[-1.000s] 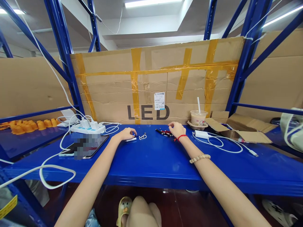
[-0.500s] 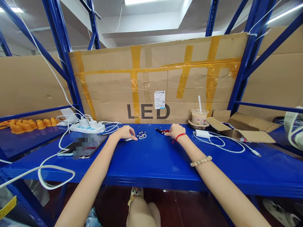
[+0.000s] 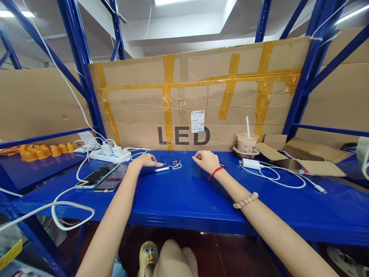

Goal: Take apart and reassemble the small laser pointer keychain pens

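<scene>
My left hand (image 3: 147, 160) rests low over the blue shelf top (image 3: 184, 196), fingers stretched out beside a blue and silver pen-like item (image 3: 162, 169). Just right of that lie several small metal parts with a white clip (image 3: 176, 166). My right hand (image 3: 206, 161), palm down, has its fingers curled together; whatever they may hold is hidden. Behind its wrist, a small dark red item (image 3: 223, 164) shows on the shelf.
Phone and tablet (image 3: 111, 181) lie at the left, by a white power strip (image 3: 111, 154) with cables. To the right are a drink cup (image 3: 247, 143), a white adapter (image 3: 250, 164) with its cable, and an open cardboard box (image 3: 319, 167). A cardboard sheet (image 3: 138, 107) stands behind.
My right hand has shifted slightly left; the dark pens beside it are now covered, and the red item shows behind its wrist. My left hand's fingers have straightened, exposing more of the pen-like item.
</scene>
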Demonstrator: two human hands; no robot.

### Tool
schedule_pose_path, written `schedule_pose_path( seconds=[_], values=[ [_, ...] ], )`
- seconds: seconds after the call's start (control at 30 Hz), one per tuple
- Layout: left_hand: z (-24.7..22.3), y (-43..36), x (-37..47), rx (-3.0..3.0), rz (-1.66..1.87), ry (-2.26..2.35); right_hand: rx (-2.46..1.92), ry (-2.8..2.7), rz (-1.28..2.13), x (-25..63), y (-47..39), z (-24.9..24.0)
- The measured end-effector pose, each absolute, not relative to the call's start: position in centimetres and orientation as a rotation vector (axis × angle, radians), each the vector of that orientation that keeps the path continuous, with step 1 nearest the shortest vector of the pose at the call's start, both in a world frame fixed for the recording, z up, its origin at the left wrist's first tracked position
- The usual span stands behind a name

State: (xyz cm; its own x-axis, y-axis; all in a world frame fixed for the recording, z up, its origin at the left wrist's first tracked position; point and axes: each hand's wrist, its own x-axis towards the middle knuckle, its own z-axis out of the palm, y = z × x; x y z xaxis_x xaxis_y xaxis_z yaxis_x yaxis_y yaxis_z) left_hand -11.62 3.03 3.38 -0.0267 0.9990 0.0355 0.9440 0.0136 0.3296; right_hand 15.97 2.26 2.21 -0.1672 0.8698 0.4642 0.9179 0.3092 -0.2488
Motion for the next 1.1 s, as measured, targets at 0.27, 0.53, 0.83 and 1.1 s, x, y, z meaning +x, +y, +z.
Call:
schedule_pose_path(
  seconds=[0.27,0.53,0.83,1.1],
  values=[
    [3.5,2.4,-12.9,1.818,0.313,1.983,-1.395,-2.133,-0.032,14.5,1.5,1.5],
    [3.4,3.2,-10.8,2.078,0.894,1.876,-1.350,-2.182,-0.006,14.3,1.7,1.0],
    [1.5,3.8,-6.9,2.190,1.142,1.741,-1.130,-2.250,0.012,14.0,2.3,0.0],
    [0.3,4.3,-7.3,2.374,0.815,1.523,-1.110,-2.257,0.007,13.9,2.1,0.0]
  ],
)
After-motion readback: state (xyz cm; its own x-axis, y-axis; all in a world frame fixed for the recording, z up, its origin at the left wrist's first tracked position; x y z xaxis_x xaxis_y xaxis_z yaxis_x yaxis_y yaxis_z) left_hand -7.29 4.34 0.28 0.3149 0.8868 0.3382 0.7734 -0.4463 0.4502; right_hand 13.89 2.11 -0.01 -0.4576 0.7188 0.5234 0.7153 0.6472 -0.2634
